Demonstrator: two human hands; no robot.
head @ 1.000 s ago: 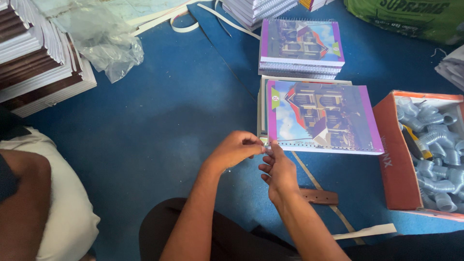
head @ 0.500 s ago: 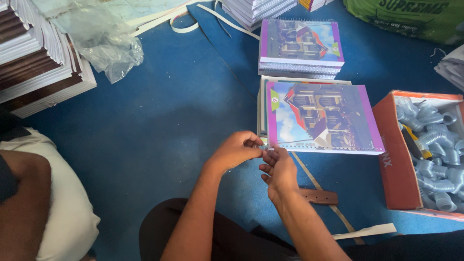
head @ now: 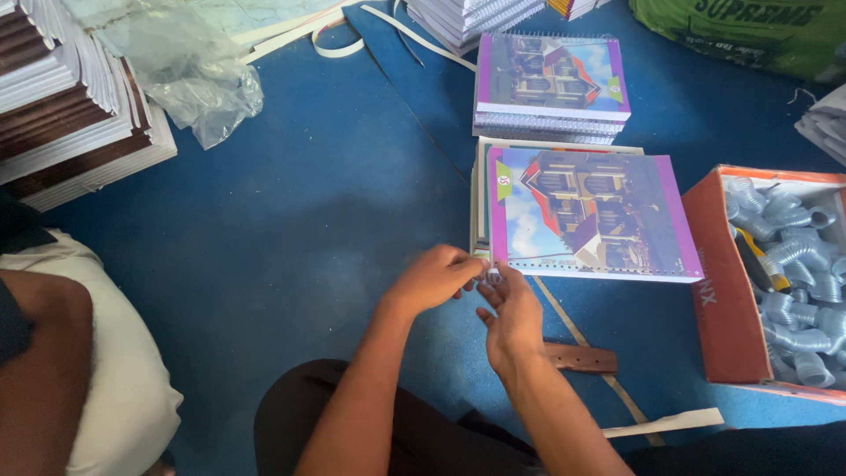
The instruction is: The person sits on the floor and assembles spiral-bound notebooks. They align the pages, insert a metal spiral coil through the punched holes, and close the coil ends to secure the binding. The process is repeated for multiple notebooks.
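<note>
Purple-edged notebook (head: pixel 586 216) lies unbound atop its stack; your left hand (head: pixel 434 280) and right hand (head: pixel 509 310) pinch a small spiral end (barely visible) at its near-left corner. Finished notebooks (head: pixel 551 84) behind; coils (head: pixel 789 282) wait boxed.

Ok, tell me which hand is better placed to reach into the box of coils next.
Right, probably. The right hand lies on the side of the box with the coils. The left hand sits farther away, at the notebook corner, and would have to cross over.
</note>
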